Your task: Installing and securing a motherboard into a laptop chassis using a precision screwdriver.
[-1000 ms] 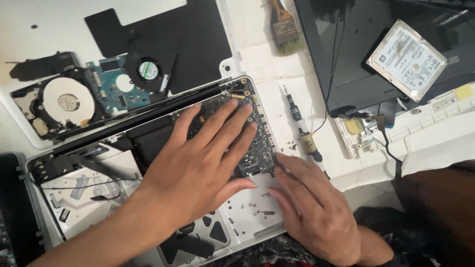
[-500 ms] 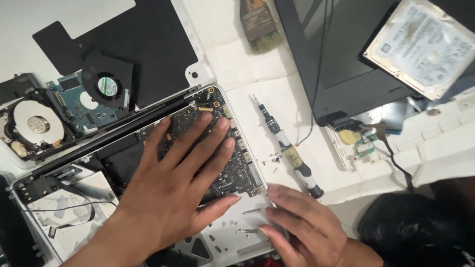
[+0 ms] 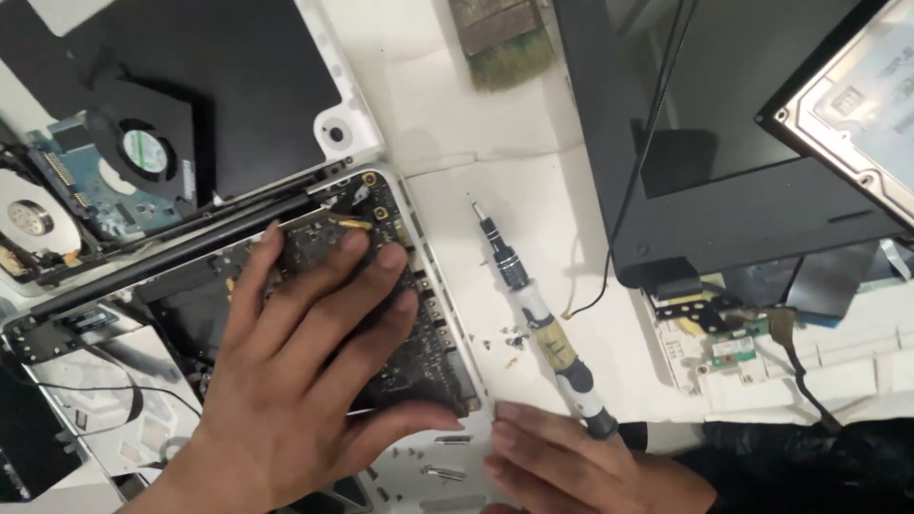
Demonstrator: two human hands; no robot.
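Dark circuit board (image 3: 381,314) is lying under my left hand (image 3: 295,381), fingers spread flat, gripping nothing. I am resting my right hand (image 3: 581,466) open at the laptop case (image 3: 447,457) edge, holding nothing, screwdriver (image 3: 543,328) just above its fingers.

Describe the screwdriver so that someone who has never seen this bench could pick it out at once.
Start at the opened white laptop shell under the left hand. Just past its right edge, on the white surface, the screwdriver lies slanted, its tip pointing up and away and its butt by the right hand. It is the only slim rod there, with a black metal front and a pale handle wrapped in yellowish tape.
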